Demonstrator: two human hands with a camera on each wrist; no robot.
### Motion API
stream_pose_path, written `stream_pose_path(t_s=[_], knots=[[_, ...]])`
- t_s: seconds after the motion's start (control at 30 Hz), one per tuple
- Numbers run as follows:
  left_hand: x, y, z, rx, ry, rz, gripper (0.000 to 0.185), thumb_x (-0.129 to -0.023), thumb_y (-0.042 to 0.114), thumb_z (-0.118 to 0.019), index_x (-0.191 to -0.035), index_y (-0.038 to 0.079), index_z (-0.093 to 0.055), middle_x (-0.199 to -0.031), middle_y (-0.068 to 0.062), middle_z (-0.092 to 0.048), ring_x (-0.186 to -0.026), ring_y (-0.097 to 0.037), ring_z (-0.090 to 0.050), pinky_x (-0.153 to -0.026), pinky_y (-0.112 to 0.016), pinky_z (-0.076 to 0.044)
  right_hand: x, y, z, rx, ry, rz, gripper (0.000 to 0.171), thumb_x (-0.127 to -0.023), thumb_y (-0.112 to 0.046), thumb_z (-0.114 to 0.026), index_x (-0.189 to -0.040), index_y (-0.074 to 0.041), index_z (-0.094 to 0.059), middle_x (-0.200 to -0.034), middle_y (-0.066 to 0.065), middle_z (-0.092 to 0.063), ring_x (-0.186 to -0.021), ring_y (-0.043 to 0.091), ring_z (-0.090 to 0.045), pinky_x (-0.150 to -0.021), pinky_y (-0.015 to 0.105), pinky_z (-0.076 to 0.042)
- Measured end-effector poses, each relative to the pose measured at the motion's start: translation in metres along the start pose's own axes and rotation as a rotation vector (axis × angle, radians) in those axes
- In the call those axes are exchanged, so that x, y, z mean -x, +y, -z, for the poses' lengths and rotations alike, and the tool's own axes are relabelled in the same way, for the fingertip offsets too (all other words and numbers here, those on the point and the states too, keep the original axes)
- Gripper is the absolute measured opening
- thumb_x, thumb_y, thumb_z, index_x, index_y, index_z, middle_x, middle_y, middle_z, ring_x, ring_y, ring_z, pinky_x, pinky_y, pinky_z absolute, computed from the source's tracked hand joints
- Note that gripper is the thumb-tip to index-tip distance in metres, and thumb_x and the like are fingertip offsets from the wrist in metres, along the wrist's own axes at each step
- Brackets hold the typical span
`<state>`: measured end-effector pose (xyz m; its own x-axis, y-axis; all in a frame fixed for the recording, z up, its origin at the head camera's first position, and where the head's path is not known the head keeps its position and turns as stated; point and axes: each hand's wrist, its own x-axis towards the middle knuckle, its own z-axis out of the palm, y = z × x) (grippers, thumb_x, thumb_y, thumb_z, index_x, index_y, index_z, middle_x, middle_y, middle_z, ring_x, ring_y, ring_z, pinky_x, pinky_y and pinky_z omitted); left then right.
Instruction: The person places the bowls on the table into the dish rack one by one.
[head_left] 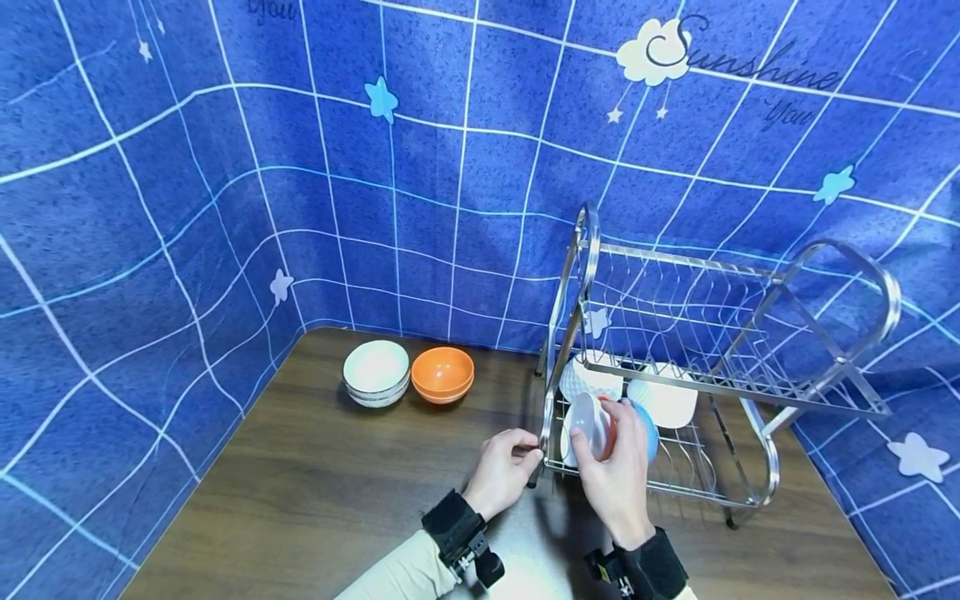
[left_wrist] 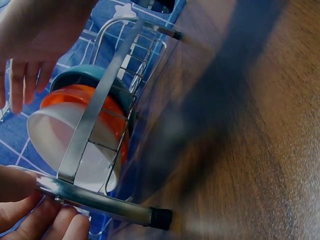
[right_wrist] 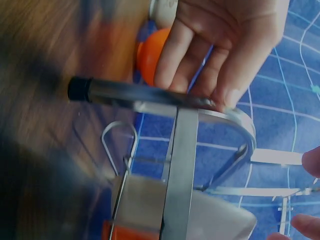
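The left hand (head_left: 501,468) curls its fingers round the front leg of the steel dish rack (head_left: 750,333), which stands on the right of the brown bench (head_left: 315,492); the right hand (head_left: 617,475) grips a nested stack of bowls (head_left: 592,427), white outermost, then orange, then blue, tilted on edge in the rack's lower tier, fingers wrapped over the rims; behind them two white dishes (head_left: 663,402) lean in the same tier; a white bowl (head_left: 377,372) and an orange bowl (head_left: 442,374) sit touching near the bench's back edge, against the blue tiled backdrop (head_left: 225,167).
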<state>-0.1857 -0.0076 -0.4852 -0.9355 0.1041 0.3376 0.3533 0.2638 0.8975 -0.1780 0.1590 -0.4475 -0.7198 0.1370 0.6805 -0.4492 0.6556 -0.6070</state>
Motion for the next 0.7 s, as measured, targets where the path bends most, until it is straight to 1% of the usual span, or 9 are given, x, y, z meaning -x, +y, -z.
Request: stream_pose_path(t_s=[0.07, 0.17, 0.33, 0.4, 0.53, 0.7], knots=[[0.001, 0.0, 0.001, -0.003, 0.005, -0.002, 0.01, -0.085, 0.002, -0.068, -0.094, 0.002, -0.069, -0.091, -0.007, -0.068, -0.078, -0.014, -0.068, -0.07, -0.021, -0.054, 0.001, -0.003, -0.003, -0.014, -0.012, 0.016, 0.051, -0.074, -0.012, -0.076, -0.12, -0.001, -0.056, -0.127, 0.017, -0.055, -0.131, 0.037, -0.036, -0.106, 0.05, -0.026], [0.001, 0.0, 0.003, -0.009, 0.009, -0.004, 0.01, -0.084, 0.002, -0.068, -0.094, 0.003, -0.07, -0.091, -0.006, -0.069, -0.077, -0.013, -0.068, -0.07, -0.02, -0.054, 0.003, -0.007, -0.008, -0.026, -0.026, 0.027, 0.049, -0.076, -0.012, -0.075, -0.119, -0.001, -0.056, -0.129, 0.019, -0.053, -0.131, 0.036, -0.037, -0.105, 0.047, -0.029], [0.002, -0.001, 0.006, -0.017, 0.003, -0.022, 0.01, -0.084, 0.002, -0.068, -0.094, 0.003, -0.07, -0.091, -0.005, -0.069, -0.078, -0.012, -0.068, -0.069, -0.019, -0.053, 0.006, -0.011, -0.017, -0.039, -0.049, 0.066, 0.047, -0.076, -0.009, -0.076, -0.117, 0.001, -0.056, -0.124, 0.019, -0.055, -0.129, 0.037, -0.04, -0.104, 0.049, -0.03], [0.002, -0.002, 0.007, -0.02, 0.001, -0.024, 0.01, -0.085, 0.001, -0.068, -0.094, 0.003, -0.07, -0.091, -0.005, -0.069, -0.077, -0.012, -0.068, -0.068, -0.019, -0.053, 0.007, -0.012, -0.02, -0.034, -0.066, 0.079, 0.047, -0.076, -0.009, -0.076, -0.117, 0.001, -0.056, -0.124, 0.019, -0.055, -0.129, 0.037, -0.04, -0.105, 0.05, -0.03], [0.002, -0.004, 0.01, -0.029, 0.002, -0.01, 0.009, -0.085, 0.002, -0.067, -0.093, 0.005, -0.07, -0.091, -0.004, -0.068, -0.077, -0.012, -0.068, -0.068, -0.02, -0.053, 0.01, -0.013, -0.026, -0.009, -0.115, 0.072, 0.047, -0.079, -0.013, -0.076, -0.12, -0.002, -0.055, -0.128, 0.018, -0.053, -0.131, 0.035, -0.038, -0.106, 0.05, -0.03], [0.003, -0.007, 0.016, -0.059, 0.005, 0.006, 0.01, -0.085, 0.003, -0.067, -0.095, 0.003, -0.07, -0.091, -0.003, -0.068, -0.078, -0.012, -0.068, -0.069, -0.021, -0.054, 0.011, -0.017, -0.03, 0.018, -0.124, 0.088, 0.045, -0.078, -0.014, -0.075, -0.117, -0.002, -0.056, -0.121, 0.018, -0.057, -0.13, 0.037, -0.039, -0.109, 0.048, -0.028]])
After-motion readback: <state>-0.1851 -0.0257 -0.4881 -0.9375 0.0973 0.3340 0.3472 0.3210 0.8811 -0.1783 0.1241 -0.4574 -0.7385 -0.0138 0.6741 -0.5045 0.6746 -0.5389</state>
